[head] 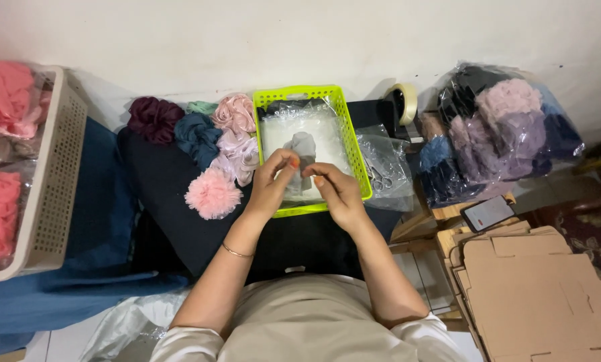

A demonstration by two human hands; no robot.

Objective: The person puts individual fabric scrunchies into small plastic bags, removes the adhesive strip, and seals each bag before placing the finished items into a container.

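Pinching clear bag (pixel 305 175), both hands' fingers (pixel 284 167) grasping it over green basket (pixel 354 144); scrunchies (pixel 213 193) left, scissors (pixel 379 179) right.

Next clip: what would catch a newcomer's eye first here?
The lime-green basket at centre, where the left hand and right hand pinch a clear bag with a grey fabric piece inside. Left of it, a cluster of scrunchies lies on dark cloth, a fluffy pink one nearest. Far left, a beige crate holds pink bundles.
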